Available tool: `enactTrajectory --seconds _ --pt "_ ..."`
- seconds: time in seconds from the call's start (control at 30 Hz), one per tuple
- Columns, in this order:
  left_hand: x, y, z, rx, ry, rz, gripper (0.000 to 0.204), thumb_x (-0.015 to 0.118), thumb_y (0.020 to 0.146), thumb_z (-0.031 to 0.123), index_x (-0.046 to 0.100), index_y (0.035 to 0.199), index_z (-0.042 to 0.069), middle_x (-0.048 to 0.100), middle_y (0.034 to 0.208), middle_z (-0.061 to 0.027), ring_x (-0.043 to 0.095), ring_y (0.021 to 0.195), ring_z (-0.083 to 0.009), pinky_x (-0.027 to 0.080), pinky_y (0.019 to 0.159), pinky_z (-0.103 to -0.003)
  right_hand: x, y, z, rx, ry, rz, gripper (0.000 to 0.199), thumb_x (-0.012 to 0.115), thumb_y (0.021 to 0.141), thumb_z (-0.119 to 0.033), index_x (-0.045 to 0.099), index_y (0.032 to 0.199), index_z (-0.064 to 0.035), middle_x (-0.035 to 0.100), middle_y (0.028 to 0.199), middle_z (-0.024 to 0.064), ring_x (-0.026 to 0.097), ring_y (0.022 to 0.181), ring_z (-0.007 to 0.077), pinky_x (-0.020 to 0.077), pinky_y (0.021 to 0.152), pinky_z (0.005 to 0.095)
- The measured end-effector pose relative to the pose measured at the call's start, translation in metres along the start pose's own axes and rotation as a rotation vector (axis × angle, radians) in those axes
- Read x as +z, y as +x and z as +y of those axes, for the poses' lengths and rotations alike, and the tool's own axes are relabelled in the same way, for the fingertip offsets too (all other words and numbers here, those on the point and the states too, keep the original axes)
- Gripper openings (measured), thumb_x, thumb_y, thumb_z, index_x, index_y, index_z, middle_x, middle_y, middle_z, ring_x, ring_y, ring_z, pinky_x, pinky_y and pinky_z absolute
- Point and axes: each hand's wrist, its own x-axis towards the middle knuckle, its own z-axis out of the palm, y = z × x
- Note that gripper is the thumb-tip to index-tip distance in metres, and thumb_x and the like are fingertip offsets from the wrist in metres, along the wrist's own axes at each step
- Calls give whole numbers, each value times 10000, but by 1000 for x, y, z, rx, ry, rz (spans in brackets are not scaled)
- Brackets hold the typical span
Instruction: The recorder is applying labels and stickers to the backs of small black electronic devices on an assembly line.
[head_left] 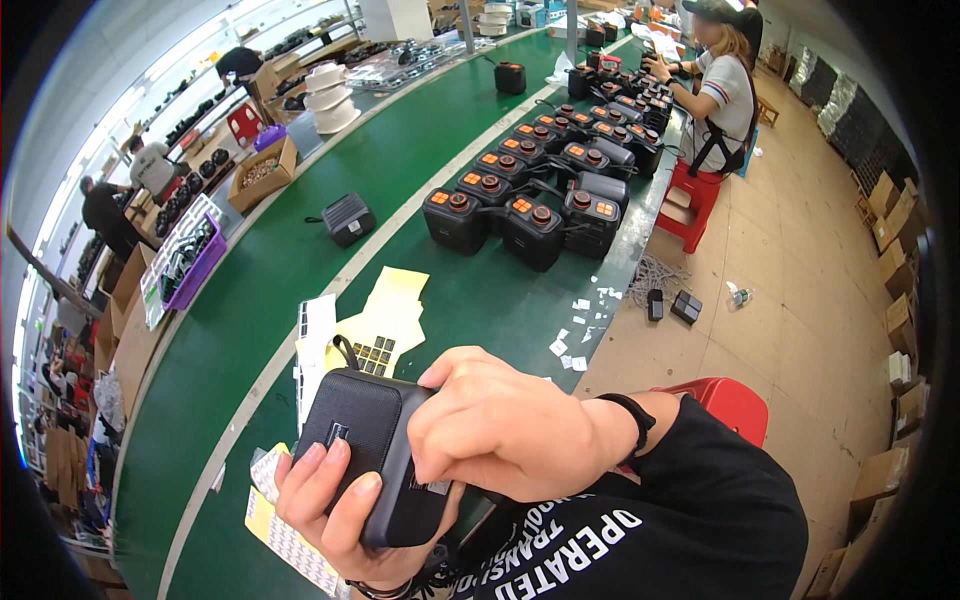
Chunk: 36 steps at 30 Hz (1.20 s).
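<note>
A black portable speaker (352,415) with a loop strap is held tilted just above the bench, close in front of me. My left hand (350,525) wraps round it from below, its fingers lying over the mesh front by a small badge. Closed, with curled fingertips, my right hand (495,425) presses against the speaker's side at a small light label; anything between those fingertips is hidden. Just beyond the speaker lie yellow backing sheets (397,305), one with small dark stickers, and a white sheet (317,325). Another sticker sheet (292,545) lies below my left hand.
Several black speakers with orange buttons (485,183) stand in rows ahead on the green bench (270,320). One grey-black speaker (348,218) sits apart at left. Paper scraps (570,345) dot the right edge. A co-worker (722,95) works farther along; red stools (690,205) stand at right.
</note>
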Motion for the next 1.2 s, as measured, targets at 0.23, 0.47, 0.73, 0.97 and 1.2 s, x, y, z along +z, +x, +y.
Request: enactTrajectory --seconds 0.23,0.47,0.73,0.97,1.2 --pt "2 -3 4 -70 -100 -8 747 843 526 307 443 1123 100 498 1155 -134 494 1074 -289 358 967 -453 3 -5 0 -279 -215 112 111 542 729 -81 489 805 -20 472 882 116 460 747 250 400 760 391" --pt "6 1 3 -89 -158 -2 759 836 515 263 442 1139 86 499 1135 -140 492 1069 -278 376 952 -422 1 -10 2 -301 -213 69 53 504 813 31 536 819 -12 551 880 106 478 594 153 396 839 429" --pt "-4 -3 -10 -128 -198 20 745 823 567 259 429 1171 77 478 1159 -161 471 1079 -281 381 944 -409 -1 -1 0 -112 -305 186 316 758 682 -145 694 991 -132 580 1085 72 543 902 200 284 1023 465" --pt "0 -1 -8 -95 -210 3 761 827 570 261 415 1185 84 460 1172 -167 476 1078 -292 390 943 -421 10 -7 11 -52 18 283 242 772 651 -128 719 887 -129 621 1063 76 476 998 228 294 1010 432" --pt "-8 11 4 -93 -144 11 725 855 568 155 467 1167 22 507 1116 -186 530 997 -313 455 859 -421 36 -6 17 -268 -131 486 187 718 684 -72 643 851 -32 554 945 48 455 852 238 367 950 524"
